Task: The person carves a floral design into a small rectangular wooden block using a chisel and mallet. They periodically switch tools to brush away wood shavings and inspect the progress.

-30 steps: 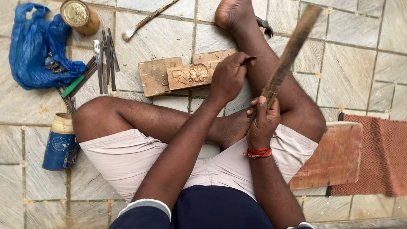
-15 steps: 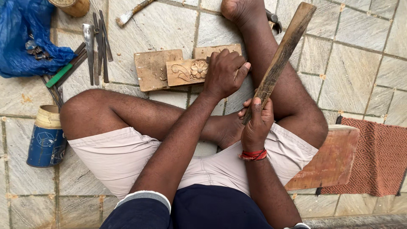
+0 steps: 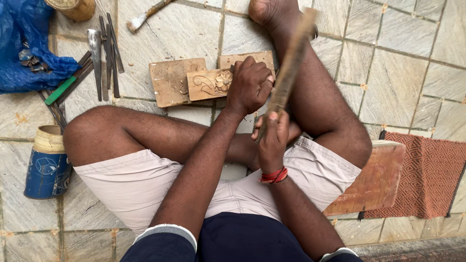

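My left hand (image 3: 250, 86) is clenched, presumably on a chisel hidden inside the fist, on the flower-carved pale wooden block (image 3: 209, 83) on the floor tiles. My right hand (image 3: 273, 140) grips a long brown wooden stick (image 3: 290, 63), blurred. A glancing blow might hit knuckles. Count: three wooden blocks, one blue tin (image 3: 47, 164).

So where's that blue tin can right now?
In the head view, the blue tin can stands on the stone-tiled floor at the far left, beside the person's bent knee, below the blue plastic bag.
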